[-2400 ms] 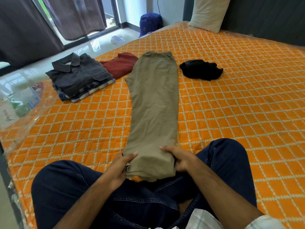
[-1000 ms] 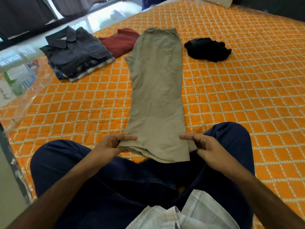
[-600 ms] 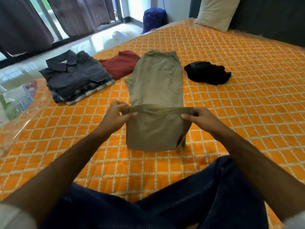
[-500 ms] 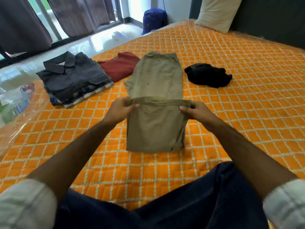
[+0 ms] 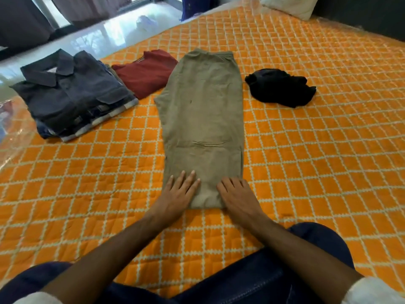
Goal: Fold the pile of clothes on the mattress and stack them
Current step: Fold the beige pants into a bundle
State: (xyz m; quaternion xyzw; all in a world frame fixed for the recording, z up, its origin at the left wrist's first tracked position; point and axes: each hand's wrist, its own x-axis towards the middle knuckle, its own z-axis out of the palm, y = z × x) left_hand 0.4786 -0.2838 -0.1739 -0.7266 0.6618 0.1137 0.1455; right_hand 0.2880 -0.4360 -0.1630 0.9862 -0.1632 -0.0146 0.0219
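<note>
left hand (image 5: 178, 194) grip flat, fingers straight, pressing folded khaki cotton trousers (image 5: 203, 119) | right hand (image 5: 237, 195) same, beside it | crumpled black garment (image 5: 280, 87) right of trousers

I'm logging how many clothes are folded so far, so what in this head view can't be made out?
- Stack under the dark grey shirt: only edges show, so no count.
- Maroon garment: its left part is hidden behind that stack.
- Black garment: crumpled, type unclear.
- Khaki trousers: layers at the near fold are covered by the left hand and right hand.
- Pillow: cut off by the top edge.
</note>
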